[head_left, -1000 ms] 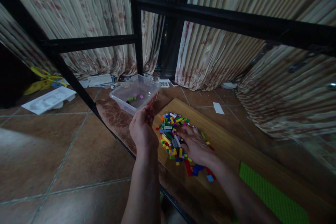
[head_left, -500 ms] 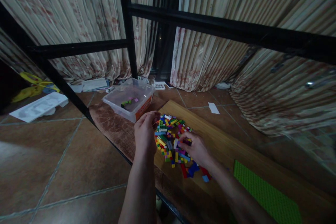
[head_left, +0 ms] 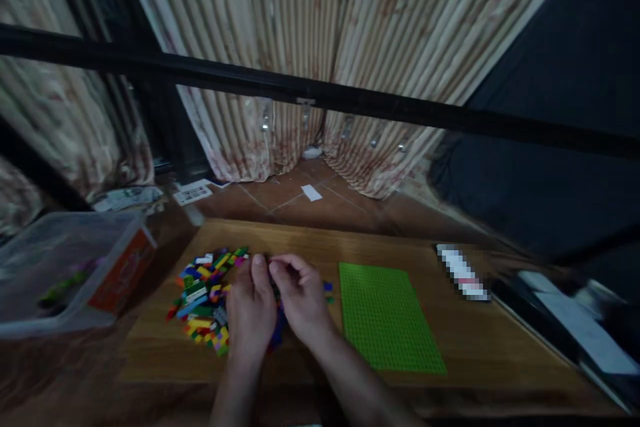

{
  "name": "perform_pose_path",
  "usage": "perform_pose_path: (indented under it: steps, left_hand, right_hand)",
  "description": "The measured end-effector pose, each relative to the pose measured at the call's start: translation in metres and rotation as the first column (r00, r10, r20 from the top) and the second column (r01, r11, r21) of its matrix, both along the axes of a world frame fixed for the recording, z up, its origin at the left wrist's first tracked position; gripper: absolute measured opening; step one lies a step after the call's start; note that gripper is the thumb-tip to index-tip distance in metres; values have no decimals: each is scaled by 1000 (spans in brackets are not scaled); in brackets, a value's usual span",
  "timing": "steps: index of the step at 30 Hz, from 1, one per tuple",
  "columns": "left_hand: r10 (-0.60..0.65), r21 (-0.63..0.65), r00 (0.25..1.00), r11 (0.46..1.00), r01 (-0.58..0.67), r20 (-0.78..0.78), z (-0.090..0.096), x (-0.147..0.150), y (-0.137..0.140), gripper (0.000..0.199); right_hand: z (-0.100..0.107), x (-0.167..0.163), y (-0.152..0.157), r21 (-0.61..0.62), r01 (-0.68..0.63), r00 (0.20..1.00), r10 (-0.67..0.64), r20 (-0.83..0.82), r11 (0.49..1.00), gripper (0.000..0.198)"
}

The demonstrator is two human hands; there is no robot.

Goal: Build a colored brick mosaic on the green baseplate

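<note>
Your left hand point(head_left: 251, 313) and right hand point(head_left: 303, 295) were curled close together at the heaped plastic bricks point(head_left: 200, 323) on the wooden table point(head_left: 480, 347); whether they pinched something, I could not tell. The green baseplate point(head_left: 385, 320) was studded.

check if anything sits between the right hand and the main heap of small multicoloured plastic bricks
Yes: the bare left hand lies between the bare right hand and most of the heap of small multicoloured plastic bricks. Nothing else visible does.
</note>
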State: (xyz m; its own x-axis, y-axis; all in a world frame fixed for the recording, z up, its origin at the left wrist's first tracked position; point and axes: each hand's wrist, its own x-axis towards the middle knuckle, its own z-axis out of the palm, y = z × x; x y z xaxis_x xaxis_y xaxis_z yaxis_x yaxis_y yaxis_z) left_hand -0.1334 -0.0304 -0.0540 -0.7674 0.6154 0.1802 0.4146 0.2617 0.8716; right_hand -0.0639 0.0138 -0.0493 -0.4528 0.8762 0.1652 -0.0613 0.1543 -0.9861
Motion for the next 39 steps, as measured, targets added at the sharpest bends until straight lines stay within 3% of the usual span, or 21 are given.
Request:
perform_pose_path:
  steps: [5,10,15,19,23,27,33,39]
  left_hand:
    - [-59,-8,998,998,59,3,2,21,9,42]
    - [-130,26,988,991,128,83,-2,32,14,39]
    - [-149,105,977,985,134,151,-11,41,19,39]
    - [-51,168,956,986,1,288,-15,44,21,43]
    - [87,193,888,962,-192,452,-11,46,20,41]
    - [74,266,851,933,-244,519,-10,45,19,40]
    - [127,216,907,949,-229,403,-10,33,12,47]
    - [169,127,958,971,-201,230,-9,16,3,29]
  right_hand:
    - [1,17,0,92,154,977,-166,137,984,26]
    - [-2,30,3,170,149,968,-179,176,974,27]
    - [-13,35,5,172,187,954,-221,202,967,30]
    - [-25,25,7,90,263,957,-271,100,961,32]
    - [-32,10,8,-91,300,953,-303,-21,950,36]
    - [-31,2,8,-248,275,957,-290,-25,929,39]
    - [-33,-11,11,-395,183,982,-183,39,900,44]
    - [-41,-28,3,-320,32,998,-50,-49,947,33]
